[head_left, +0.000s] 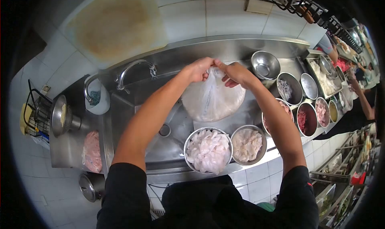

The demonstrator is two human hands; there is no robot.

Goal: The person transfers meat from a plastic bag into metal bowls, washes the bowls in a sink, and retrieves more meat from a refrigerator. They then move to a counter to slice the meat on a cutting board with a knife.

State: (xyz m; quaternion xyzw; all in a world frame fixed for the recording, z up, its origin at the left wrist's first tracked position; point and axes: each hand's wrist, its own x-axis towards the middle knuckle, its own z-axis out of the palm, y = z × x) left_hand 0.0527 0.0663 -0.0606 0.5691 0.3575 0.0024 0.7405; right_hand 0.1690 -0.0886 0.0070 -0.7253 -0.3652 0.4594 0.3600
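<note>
A clear plastic bag (214, 102) filled with something pale sits at the sink, its neck gathered upward. My left hand (197, 70) is closed on the gathered top from one side. From the other side, my right hand (236, 74) pinches the same neck, its thumb close to my left fingers and its other fingers curled. Nearer to me, a metal bowl (185, 148) heaped with pale, whitish meat strips stands beside a second bowl (262, 154) of similar pale pieces. What exactly the bag contains is hard to make out through the plastic.
Left of the bag are the steel sink (156, 148), a curved faucet (120, 78) and a white bucket (100, 102). A bag of pink meat (92, 150) lies farther left. Several metal bowls, one with red meat (308, 118), line the right counter. Another person's arm (363, 100) shows beyond.
</note>
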